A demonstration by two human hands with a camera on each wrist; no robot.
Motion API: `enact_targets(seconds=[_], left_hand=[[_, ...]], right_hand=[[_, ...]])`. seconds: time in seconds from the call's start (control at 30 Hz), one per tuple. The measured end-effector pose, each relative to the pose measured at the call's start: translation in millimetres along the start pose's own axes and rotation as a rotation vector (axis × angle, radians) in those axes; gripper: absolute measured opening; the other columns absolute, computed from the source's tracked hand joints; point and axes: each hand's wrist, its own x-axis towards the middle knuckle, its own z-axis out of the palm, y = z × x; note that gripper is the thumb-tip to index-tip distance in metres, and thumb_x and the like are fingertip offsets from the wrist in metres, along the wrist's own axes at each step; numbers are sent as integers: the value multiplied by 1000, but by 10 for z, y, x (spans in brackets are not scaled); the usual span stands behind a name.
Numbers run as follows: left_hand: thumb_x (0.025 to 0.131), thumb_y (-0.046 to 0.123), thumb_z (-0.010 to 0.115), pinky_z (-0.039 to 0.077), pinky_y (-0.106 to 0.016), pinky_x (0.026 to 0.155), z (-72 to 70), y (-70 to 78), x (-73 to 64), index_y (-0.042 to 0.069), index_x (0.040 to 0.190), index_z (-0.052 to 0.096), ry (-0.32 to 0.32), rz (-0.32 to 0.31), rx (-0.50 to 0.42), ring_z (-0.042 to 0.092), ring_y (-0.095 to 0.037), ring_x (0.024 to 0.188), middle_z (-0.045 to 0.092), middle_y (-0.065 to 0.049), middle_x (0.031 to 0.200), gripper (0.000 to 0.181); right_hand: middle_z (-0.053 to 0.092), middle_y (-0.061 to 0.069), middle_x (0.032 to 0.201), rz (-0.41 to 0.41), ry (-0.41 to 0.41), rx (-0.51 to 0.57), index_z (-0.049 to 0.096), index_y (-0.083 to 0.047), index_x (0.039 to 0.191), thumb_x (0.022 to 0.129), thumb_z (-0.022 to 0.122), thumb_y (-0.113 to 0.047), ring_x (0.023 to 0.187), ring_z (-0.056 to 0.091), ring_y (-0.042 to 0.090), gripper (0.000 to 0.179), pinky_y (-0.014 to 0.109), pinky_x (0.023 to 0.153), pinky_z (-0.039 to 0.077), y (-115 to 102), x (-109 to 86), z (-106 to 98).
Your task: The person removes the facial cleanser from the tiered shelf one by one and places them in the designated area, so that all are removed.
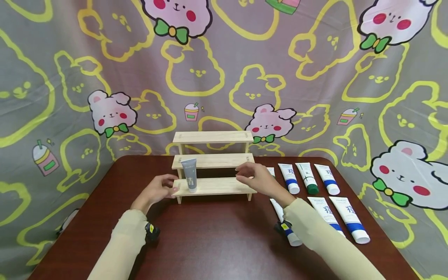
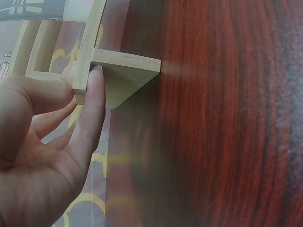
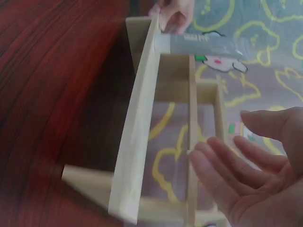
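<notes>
A three-step wooden display shelf (image 1: pixel 220 186) stands on the table. One grey squeeze tube (image 1: pixel 190 175) is upright, cap down, near the left end of its lowest step. My left hand (image 1: pixel 159 189) pinches that end; the left wrist view shows the thumb and a finger on either side of the board (image 2: pixel 84 66). Close to the shelf's right side is my right hand (image 1: pixel 257 179), its fingers loosely bent around nothing. In the right wrist view this hand (image 3: pixel 260 175) hovers by the upper steps; whether a fingertip touches the wood, I cannot tell.
On the table's right lie several white tubes with blue bands, such as one at the front (image 1: pixel 350 217), and a green-capped tube (image 1: pixel 307 178). My right arm partly covers some. A patterned cloth (image 1: pixel 224 58) hangs behind the dark wooden table (image 1: pixel 210 249).
</notes>
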Motion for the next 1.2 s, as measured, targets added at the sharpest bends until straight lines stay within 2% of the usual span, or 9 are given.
enact_targets(seconds=[0.23, 0.43, 0.57, 0.87, 1.2], left_hand=[[90, -9, 68, 62, -39, 70, -8, -25, 3, -11, 131, 53, -4, 16, 13, 63, -26, 80, 58, -24, 105, 43], [90, -9, 68, 62, -38, 70, -19, -40, 16, -11, 130, 54, 0, 12, 13, 63, -26, 79, 58, -24, 104, 43], [90, -9, 68, 62, -38, 70, -22, -58, 25, -11, 130, 53, -6, 19, 2, 63, -25, 78, 58, -24, 103, 43], [90, -8, 69, 62, -37, 69, -14, -64, 17, -9, 130, 54, -1, -1, 20, 64, -25, 79, 59, -24, 105, 43], [91, -7, 68, 62, -38, 71, -13, -38, 33, -8, 131, 54, -7, -9, 19, 64, -25, 81, 58, -23, 108, 43]], right_hand=[[72, 9, 104, -71, -25, 96, 66, 1, 117, 92, 74, -12, 92, 68, 17, 29, 37, 84, 56, -130, 293, 414], [70, 14, 110, -55, -39, 121, 63, 0, 122, 92, 75, -13, 97, 67, 19, 35, 33, 85, 56, -249, 468, 768], [69, 14, 113, -55, -9, 142, 60, -1, 127, 91, 76, -14, 100, 67, 23, 42, 30, 85, 56, -302, 522, 944], [70, 13, 108, -71, 93, 164, 63, -2, 119, 87, 80, -14, 94, 69, 26, 38, 37, 83, 58, -357, 578, 1130], [72, 8, 97, -123, 180, 190, 65, -2, 106, 85, 81, -7, 84, 68, 13, 27, 23, 71, 58, -376, 613, 1216]])
